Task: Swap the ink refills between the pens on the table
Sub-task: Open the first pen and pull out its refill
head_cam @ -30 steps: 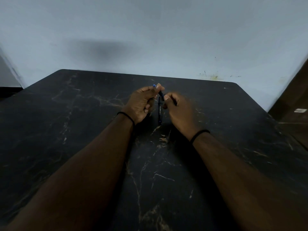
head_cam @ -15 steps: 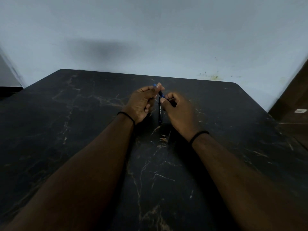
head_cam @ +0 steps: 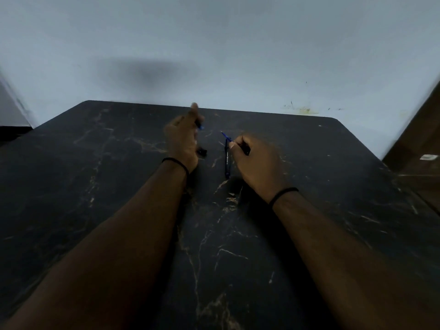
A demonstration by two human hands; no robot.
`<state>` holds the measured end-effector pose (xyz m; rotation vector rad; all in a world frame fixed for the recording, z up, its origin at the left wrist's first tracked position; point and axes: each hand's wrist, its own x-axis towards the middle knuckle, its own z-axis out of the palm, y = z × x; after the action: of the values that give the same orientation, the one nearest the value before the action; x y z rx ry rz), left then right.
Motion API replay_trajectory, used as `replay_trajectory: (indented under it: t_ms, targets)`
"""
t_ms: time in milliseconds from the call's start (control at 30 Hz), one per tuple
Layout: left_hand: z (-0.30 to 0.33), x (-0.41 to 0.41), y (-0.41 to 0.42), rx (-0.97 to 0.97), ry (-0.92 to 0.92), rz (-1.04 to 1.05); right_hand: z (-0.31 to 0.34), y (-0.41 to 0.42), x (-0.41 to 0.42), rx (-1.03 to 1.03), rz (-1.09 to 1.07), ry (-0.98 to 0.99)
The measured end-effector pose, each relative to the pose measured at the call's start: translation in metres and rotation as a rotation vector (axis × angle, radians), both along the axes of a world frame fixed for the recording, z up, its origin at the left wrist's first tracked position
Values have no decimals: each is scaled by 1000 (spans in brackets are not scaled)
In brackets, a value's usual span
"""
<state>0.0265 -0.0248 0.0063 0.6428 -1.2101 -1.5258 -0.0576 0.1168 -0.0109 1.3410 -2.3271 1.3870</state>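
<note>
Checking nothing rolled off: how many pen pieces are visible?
3, maybe more hidden in the hands: a blurred piece in the left hand, a blue-tipped piece in the right hand, and a pen lying between them.

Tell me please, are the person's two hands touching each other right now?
No, the left hand and the right hand are apart, with bare dark table and a blue pen lying between them.

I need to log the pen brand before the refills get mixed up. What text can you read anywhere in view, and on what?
Pen on table: light print along the barrel, too small and blurred to read.
White tag on the brown surface at far right: no legible text.
Nothing else carries writing.
</note>
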Motion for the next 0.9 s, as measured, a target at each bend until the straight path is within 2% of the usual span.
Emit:
replay_trajectory:
  t_ms: [67,133,200,333,467,533,767,833,900]
  targets:
    - [0,2,-7,-100,-121,223,-1,0,0,-6,-2,2]
    - [-3,6,-13,-237,-402,373,-1,0,-1,0,-12,-2]
    - [-5,10,-16,-341,-707,437,-1,0,-1,-1,-19,-4]
    - [-7,14,-18,-414,-1170,410,-2,1,-2,-14,-21,-12]
    - [-9,14,-21,-484,-1396,313,-2,0,-2,-6,-33,-15]
    - [-12,12,-25,-502,-1440,281,-1,1,-1,12,-37,-17]
    - [-9,16,-11,-443,-1309,397,-1,1,-1,-76,-42,-87]
    - [-7,12,-7,-486,-1076,410,1,3,2,-153,-74,-96]
    - [-2,6,3,-640,-770,380,4,4,3,-273,-117,-106]
